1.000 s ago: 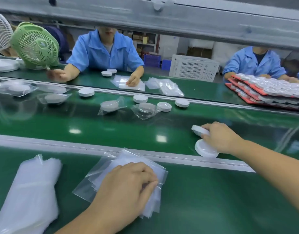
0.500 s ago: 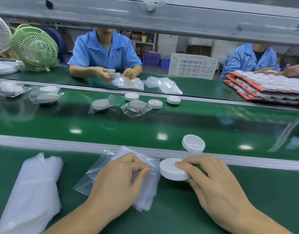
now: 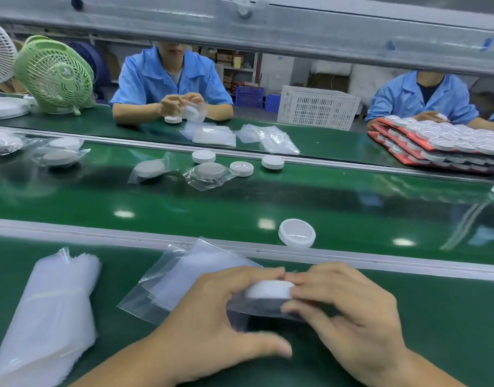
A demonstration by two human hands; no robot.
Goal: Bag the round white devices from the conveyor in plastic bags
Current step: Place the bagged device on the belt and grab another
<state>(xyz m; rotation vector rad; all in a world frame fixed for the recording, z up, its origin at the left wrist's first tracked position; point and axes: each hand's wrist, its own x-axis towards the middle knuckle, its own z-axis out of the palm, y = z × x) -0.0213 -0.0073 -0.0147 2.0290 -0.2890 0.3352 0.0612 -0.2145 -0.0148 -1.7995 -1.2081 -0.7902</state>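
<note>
Both hands are working close together just on my side of the rail (image 3: 100, 236); the left hand (image 3: 212, 325) is curling its fingers and thumb round a clear plastic bag (image 3: 254, 308), and the right hand (image 3: 349, 322) is pinching the round white device (image 3: 269, 289) with bent fingertips at the bag's mouth; how far in the device is sitting I am unable to tell; bag and device are being held over the green bench (image 3: 435, 317), near the rail; a flat stack of spare bags (image 3: 190, 275) is lying partly under the left hand, its far corner reaching onto the rail; farther left along the rail a thick bundle of bags (image 3: 50, 311) is lying on the bench; just across the rail a second device (image 3: 297, 233) is resting rimmed face up on the conveyor (image 3: 366, 208), right against the rail; well beyond the rail I am seeing bare devices (image 3: 272, 162) and bagged devices (image 3: 209, 173) lying in a loose cluster; past those, a worker in blue (image 3: 167, 79) is handling a device, a second worker in blue (image 3: 419, 96) is sitting by red trays (image 3: 407, 152), and a green fan (image 3: 55, 76) and white crate (image 3: 318, 107) are standing.
</note>
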